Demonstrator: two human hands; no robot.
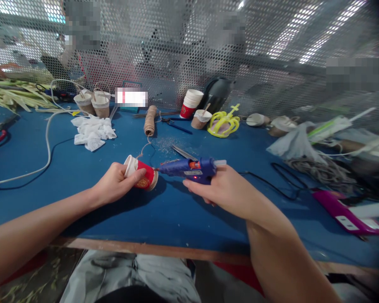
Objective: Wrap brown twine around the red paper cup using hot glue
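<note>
My left hand is wrapped round a red and white paper cup, which lies tilted on its side above the table. Twine is wound round the cup's base end, and a strand runs from there to a spool of twine farther back. In my right hand is a blue hot glue gun with a small red light lit and a pale glue stick at its back. Its nozzle points left and meets, or nearly meets, the cup near the wound end. A pair of tweezers lies just behind the gun.
On the blue table, several twine-wrapped cups, crumpled white plastic, stacked paper cups and a yellow crown-shaped piece stand toward the back. A purple power strip and cables lie right. Perforated metal panels rise behind.
</note>
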